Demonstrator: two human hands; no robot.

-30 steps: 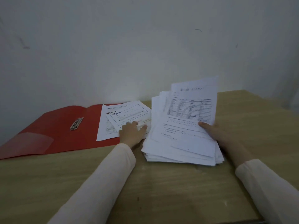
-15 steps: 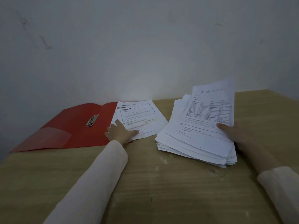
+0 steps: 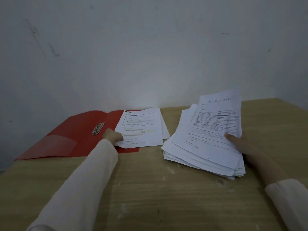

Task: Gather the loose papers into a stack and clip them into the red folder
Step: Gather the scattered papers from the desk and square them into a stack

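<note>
Lying open: red folder (image 3: pixel 70 135) | left hand (image 3: pixel 112 135) pinching printed sheets (image 3: pixel 141 129) | right hand (image 3: pixel 241 144) gripping paper stack (image 3: pixel 200 147)

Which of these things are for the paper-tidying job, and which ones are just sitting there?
For the job:
- red folder, lying open
- metal clip inside it
- few sheets under the left hand
- big paper stack that the right hand holds

Just there:
- wooden table
- grey wall
</note>
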